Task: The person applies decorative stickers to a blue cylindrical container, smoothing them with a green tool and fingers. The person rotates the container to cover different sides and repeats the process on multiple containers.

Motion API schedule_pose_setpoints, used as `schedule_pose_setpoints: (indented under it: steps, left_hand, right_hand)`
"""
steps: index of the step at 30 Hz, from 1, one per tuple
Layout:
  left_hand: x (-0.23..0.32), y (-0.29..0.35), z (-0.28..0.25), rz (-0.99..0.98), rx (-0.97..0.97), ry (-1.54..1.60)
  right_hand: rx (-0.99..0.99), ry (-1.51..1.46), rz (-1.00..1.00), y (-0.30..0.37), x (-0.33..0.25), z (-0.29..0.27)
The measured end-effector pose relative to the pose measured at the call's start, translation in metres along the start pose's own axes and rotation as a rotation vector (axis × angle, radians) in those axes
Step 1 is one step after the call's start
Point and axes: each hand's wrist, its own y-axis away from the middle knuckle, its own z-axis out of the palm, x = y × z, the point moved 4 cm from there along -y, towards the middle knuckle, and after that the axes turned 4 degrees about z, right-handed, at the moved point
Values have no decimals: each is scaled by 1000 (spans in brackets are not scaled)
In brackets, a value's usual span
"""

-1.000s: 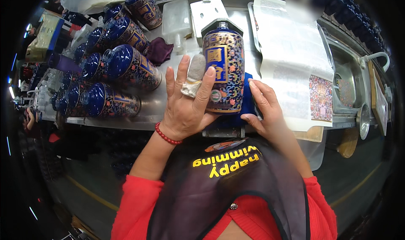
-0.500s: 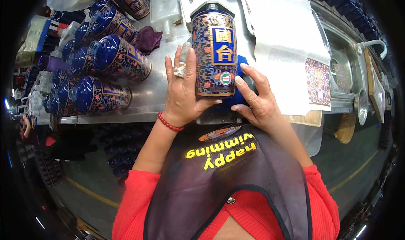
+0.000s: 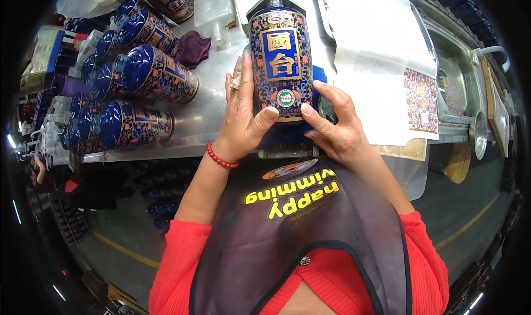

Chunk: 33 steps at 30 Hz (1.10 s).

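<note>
A dark blue bottle (image 3: 280, 60) with a colourful floral label lies in front of me, neck pointing away. Along its left side runs my left hand (image 3: 241, 113), fingers pressed to it and thumb on its lower front. White wrapping (image 3: 236, 82) covers one of that hand's fingers. My right hand (image 3: 340, 118) grips the lower right side near the base, thumb and fingertips on the label. Under the bottle is a bright blue piece (image 3: 319, 78), and its neck lies by a white support (image 3: 243, 5). The bottle hides part of my left fingers.
Several similar bottles (image 3: 160, 74) lie at the left of the metal table (image 3: 213, 110). A purple cloth (image 3: 193, 49) and a clear plastic container (image 3: 213, 10) are behind. White sheets (image 3: 370, 55), one with a floral label (image 3: 421, 102), lie right, beside a sink (image 3: 451, 66).
The bottle has rolled slightly, so its blue label panel has shifted left. My left thumb has moved up from under the base onto the bottle's front.
</note>
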Motion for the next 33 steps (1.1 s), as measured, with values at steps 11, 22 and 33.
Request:
schedule_pose_setpoints:
  steps: [11, 22, 33]
  left_hand:
    - [-2, 3, -1, 69, 12, -64]
    - [13, 5, -2, 262, 37, -268]
    - [21, -7, -14, 368, 89, -331]
  right_hand:
    - [7, 27, -18, -2, -2, -4]
    - [78, -261, 286, -91, -11, -43]
    - [363, -595, 650, -70, 33, -16]
